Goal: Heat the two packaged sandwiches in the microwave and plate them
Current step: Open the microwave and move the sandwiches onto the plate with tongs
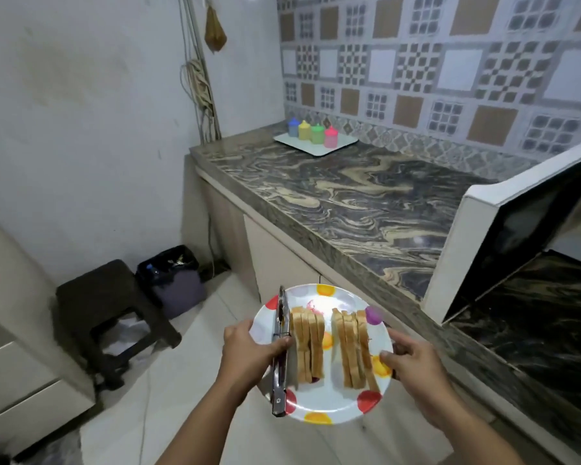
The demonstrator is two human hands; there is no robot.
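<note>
A white plate with coloured dots is held in the air in front of the counter, below its edge. Two sandwiches stand on it side by side: one on the left, one on the right. Metal tongs lie along the plate's left side. My left hand grips the plate's left rim with the thumb over the tongs. My right hand grips the right rim. The microwave stands on the counter at right, its dark door facing me.
The marbled counter runs from back left to right. A white tray with several coloured bottles sits at its far end. On the floor at left stand a dark stool and a bin.
</note>
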